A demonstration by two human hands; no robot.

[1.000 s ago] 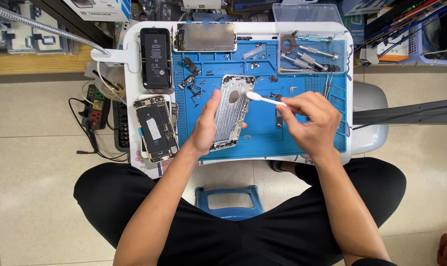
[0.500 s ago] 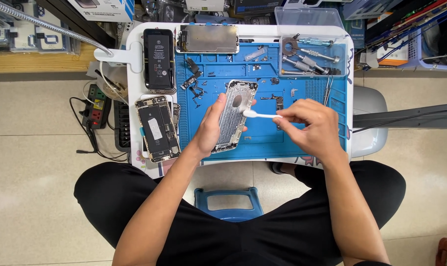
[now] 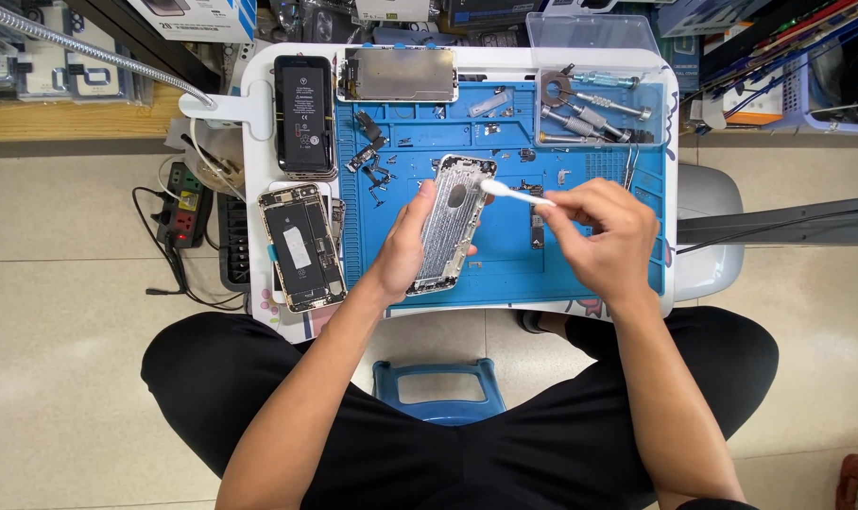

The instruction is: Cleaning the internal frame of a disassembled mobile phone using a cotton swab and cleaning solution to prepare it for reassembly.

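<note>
My left hand (image 3: 405, 247) grips a bare silver phone housing (image 3: 453, 222) and holds it tilted above the blue work mat (image 3: 505, 255). My right hand (image 3: 607, 236) pinches a thin white tool (image 3: 516, 195) whose rounded tip rests on the housing's upper right edge. Small black parts and screws (image 3: 377, 170) lie on the mat to the left of the housing.
An opened phone with its battery showing (image 3: 300, 246) lies left of the mat, a black phone (image 3: 304, 114) behind it, a screen panel (image 3: 397, 75) at the back. A clear tray of screwdrivers (image 3: 596, 104) sits back right. A power strip (image 3: 181, 203) is on the floor, a blue stool (image 3: 437, 389) below.
The white tool's tip has slid a little along the top of the housing as my right hand shifted slightly. My left hand keeps its grip on the housing.
</note>
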